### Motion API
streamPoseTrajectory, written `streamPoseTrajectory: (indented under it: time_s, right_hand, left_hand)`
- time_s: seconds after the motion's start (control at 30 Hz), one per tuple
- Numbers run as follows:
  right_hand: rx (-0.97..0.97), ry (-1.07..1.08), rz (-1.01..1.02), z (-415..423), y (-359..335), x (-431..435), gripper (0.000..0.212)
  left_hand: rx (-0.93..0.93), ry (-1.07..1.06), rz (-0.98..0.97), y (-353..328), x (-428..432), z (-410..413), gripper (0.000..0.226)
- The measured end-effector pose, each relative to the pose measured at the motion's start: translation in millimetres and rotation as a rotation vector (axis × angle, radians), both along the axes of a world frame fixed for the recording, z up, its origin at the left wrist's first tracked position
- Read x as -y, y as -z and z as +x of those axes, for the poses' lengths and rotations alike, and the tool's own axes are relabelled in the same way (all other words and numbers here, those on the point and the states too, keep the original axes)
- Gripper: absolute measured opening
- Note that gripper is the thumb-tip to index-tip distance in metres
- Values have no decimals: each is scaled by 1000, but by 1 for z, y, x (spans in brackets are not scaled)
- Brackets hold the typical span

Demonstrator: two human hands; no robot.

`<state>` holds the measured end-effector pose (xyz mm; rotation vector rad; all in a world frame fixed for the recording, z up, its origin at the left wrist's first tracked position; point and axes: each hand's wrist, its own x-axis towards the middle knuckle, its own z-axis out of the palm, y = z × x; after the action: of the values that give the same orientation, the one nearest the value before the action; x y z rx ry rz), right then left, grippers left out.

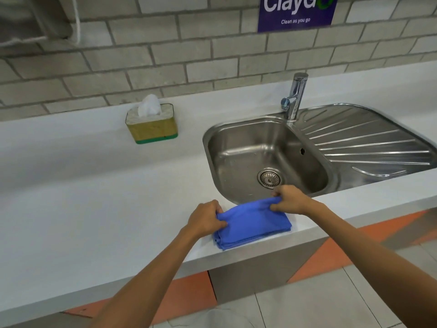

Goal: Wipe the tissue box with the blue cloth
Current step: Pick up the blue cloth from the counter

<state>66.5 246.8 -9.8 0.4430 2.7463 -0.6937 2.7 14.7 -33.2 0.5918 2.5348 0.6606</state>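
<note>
A folded blue cloth [253,223] lies at the front edge of the white counter [94,209], just in front of the sink. My left hand [205,218] pinches its left edge and my right hand [289,200] pinches its far right corner. The tissue box [152,125], yellow-green with a green base and a white tissue sticking up, stands at the back of the counter, well left of and beyond both hands.
A steel sink [267,157] with a drain board [369,143] and a chrome tap [295,95] lies to the right. A brick wall with a purple sign [295,13] rises behind. Below the counter edge is tiled floor [331,299].
</note>
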Motion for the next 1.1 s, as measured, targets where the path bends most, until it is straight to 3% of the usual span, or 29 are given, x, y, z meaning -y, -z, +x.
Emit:
streamPoseTrajectory:
  time_s: [0.13,0.2,0.3,0.37,0.43,0.53,0.7,0.8,0.87,1.03,1.1]
  right_hand:
    - [-100,148,-314,-9,-2,2,17]
    - [-106,247,-549,-19,-5,11,4]
    - [-145,343,-735,-41,-14,26,26]
    - [-206,370,-795,-60,-23,40,30]
    - [-278,372,-855,-82,-35,58,31]
    - [-403,295,-818,-116,-52,91,33]
    - [-562,-16,-444,-163,-74,155,33]
    - [-539,-130,-361,-183,-84,187,35]
    - [-512,-206,-329,-193,-87,203,32]
    - [-431,-248,-592,-216,-86,225,33]
    - [-409,-191,-652,-231,-80,218,33]
  left_hand:
    - [148,-118,132,4,10,-6,15]
    - [257,-222,235,1,21,-13,17]
    - [477,-452,574,-7,40,-26,6]
    - [586,-561,821,-12,49,-36,20]
    - [609,-669,948,-19,55,-49,25]
    - [617,-772,996,-32,58,-66,19]
    - [648,-720,1163,-53,68,-95,31]
    - [715,-605,1244,-73,80,-119,50]
    - [675,-592,1265,-79,88,-134,48]
    - [564,-702,1201,-65,114,-162,26]
    - [550,-786,1172,-58,127,-175,27]
